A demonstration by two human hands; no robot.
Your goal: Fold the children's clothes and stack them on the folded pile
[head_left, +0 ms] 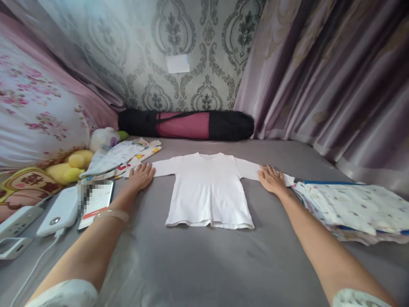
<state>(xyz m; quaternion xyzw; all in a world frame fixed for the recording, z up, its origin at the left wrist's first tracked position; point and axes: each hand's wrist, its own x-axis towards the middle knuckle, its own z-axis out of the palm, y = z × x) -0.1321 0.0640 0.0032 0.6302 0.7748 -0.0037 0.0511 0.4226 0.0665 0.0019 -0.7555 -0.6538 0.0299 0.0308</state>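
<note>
A small white long-sleeved shirt [209, 189] lies spread flat on the grey bed sheet [198, 264], its neckline away from me and its hem towards me. Both sleeves stretch out to the sides. My left hand [142, 176] rests flat across the end of the left-side sleeve, fingers extended. On the opposite sleeve, my right hand [271, 179] presses flat near the cuff, which shows a little beyond it. Neither hand grips the cloth.
A stack of folded clothes [358, 207] lies at right. At left are patterned cloths [123, 157], plush toys [72, 164], a power bank [60, 211] with a cable, a phone-like device [97, 204] and a power strip [21, 221]. A black-and-maroon long bag [185, 125] lies along the wall.
</note>
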